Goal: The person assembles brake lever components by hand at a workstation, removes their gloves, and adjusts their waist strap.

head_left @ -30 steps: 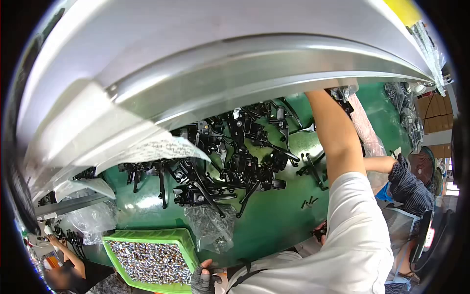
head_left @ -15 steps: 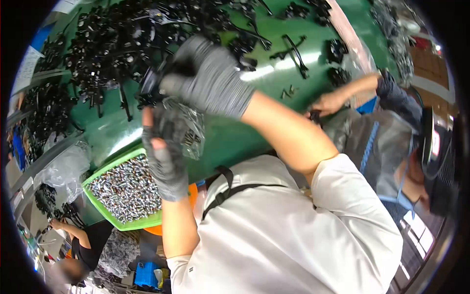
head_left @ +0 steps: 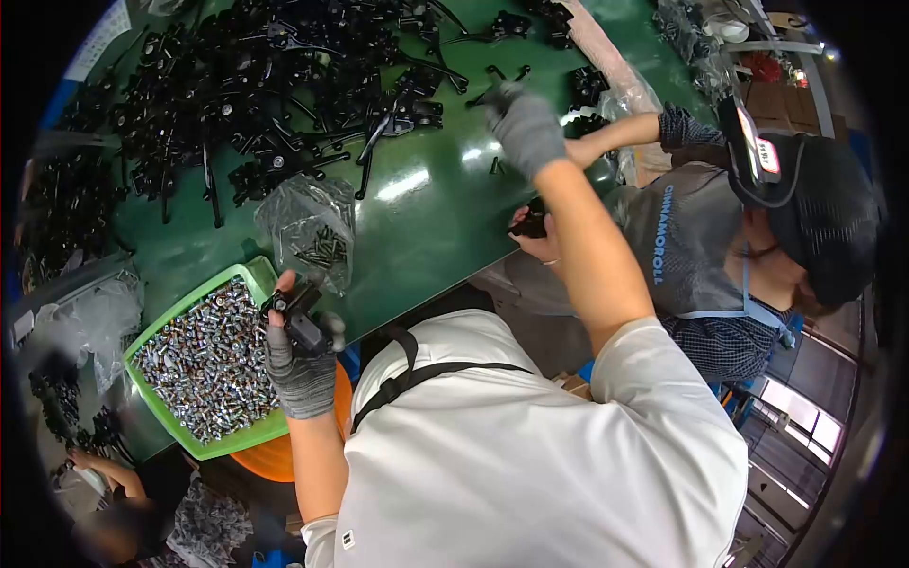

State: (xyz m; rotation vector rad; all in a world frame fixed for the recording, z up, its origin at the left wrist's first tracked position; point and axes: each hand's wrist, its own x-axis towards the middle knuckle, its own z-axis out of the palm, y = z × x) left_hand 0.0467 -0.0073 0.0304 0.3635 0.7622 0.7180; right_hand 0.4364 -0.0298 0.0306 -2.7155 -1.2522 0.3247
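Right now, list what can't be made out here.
Head view:
Right hand: motion blur hides whether it grips anything.
Black part: the left hand covers its palm side.
Dark pieces in the clear bag: too small to count.
Black lever pile: top edge cuts it off.

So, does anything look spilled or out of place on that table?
Just one thing: a few small dark pieces look stray, loose on the green table near the right hand, apart from the clear bag holding similar-looking ones.
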